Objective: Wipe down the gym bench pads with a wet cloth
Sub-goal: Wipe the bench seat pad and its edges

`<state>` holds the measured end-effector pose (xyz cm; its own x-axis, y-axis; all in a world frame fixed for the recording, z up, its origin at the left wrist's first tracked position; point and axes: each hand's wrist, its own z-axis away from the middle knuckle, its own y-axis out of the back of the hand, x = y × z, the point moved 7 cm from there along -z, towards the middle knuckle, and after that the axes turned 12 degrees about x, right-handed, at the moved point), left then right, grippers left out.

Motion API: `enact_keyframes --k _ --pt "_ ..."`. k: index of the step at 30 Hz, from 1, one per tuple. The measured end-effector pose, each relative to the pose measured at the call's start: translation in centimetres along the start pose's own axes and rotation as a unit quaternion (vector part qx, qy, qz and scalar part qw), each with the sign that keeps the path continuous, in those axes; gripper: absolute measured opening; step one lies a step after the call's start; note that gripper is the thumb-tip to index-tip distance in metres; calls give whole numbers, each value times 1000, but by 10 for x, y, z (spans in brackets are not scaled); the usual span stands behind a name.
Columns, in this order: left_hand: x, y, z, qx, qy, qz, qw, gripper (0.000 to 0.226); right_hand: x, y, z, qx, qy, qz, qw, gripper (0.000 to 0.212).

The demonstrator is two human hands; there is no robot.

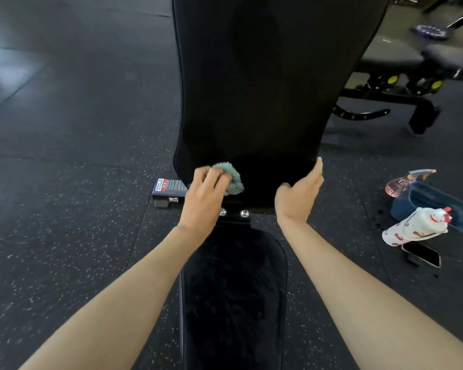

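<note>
At lower-left edge of back pad [265, 89]: left hand [205, 192] grips teal cloth [233, 178], fingers curled over it, cloth against the pad. Seat pad [233, 289] lies below, between the forearms. Right hand [300, 193] is flat, fingers straight, holding nothing, at the pad's lower-right edge. Floor at far right: pink spray bottle [401, 182], blue basin [436, 201], white bottle [417, 227], phone [422, 253].
</note>
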<state>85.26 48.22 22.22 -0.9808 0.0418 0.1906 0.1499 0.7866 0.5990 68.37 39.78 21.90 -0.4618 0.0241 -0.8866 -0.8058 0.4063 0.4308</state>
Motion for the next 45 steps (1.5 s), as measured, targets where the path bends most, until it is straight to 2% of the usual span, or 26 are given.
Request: enact_keyframes --k 2,4,5,7,9,11,15,18,20,21,22,24,27,28,30,32,36,40,45 --pt "4 -16 20 -101 -27 -7 994 63 0 1 0 -2 -10 -24 1000 82" --pt "6 -16 33 -115 -30 15 993 64 1 3 0 -11 -25 -45 999 81" --pt "6 -11 33 -83 -17 38 996 64 2 3 0 -15 -30 -53 998 81" --pt "3 6 18 28 30 76 996 61 3 4 -1 -18 -20 -66 997 80" --pt "4 15 -9 114 63 91 987 50 5 4 -4 -24 -5 -67 997 82" --pt "9 12 -30 130 59 72 987 43 6 2 -3 -42 2 -62 997 85" --pt "26 -12 -19 55 -39 32 997 41 4 3 2 -56 7 -61 997 89" --pt "39 -36 19 -128 -112 23 985 51 3 3 1 -63 -1 -65 996 92" --pt "35 -49 48 -251 -90 19 964 55 5 5 0 -79 -9 -67 995 92" --pt "33 -51 58 -277 -75 23 958 59 6 6 -2 -90 -15 -70 993 91" --pt "35 -47 62 -270 -80 41 959 64 9 6 -3 -99 -19 -69 993 90" --pt "45 -36 57 -203 -128 71 968 66 13 8 -6 -115 -34 -63 991 86" --pt "64 -25 22 -77 -221 71 970 40 23 7 -5 -154 -89 -62 982 72" --pt "70 -25 10 -60 -240 65 967 37 28 5 -2 -171 -127 -66 975 67" --pt "76 -35 -5 -79 -284 35 955 38 37 2 4 -192 -215 -84 954 64" --pt "73 -46 -4 -121 -327 4 937 36 41 2 10 -199 -252 -86 943 65" --pt "59 -52 10 -162 -381 1 910 33 42 3 14 -181 -265 -77 944 68" --pt "24 -48 38 -215 -430 -61 875 27 33 4 27 -186 -268 -83 942 67" --pt "-51 -19 67 -308 -404 -176 843 24 35 6 39 -202 -277 -57 938 72"
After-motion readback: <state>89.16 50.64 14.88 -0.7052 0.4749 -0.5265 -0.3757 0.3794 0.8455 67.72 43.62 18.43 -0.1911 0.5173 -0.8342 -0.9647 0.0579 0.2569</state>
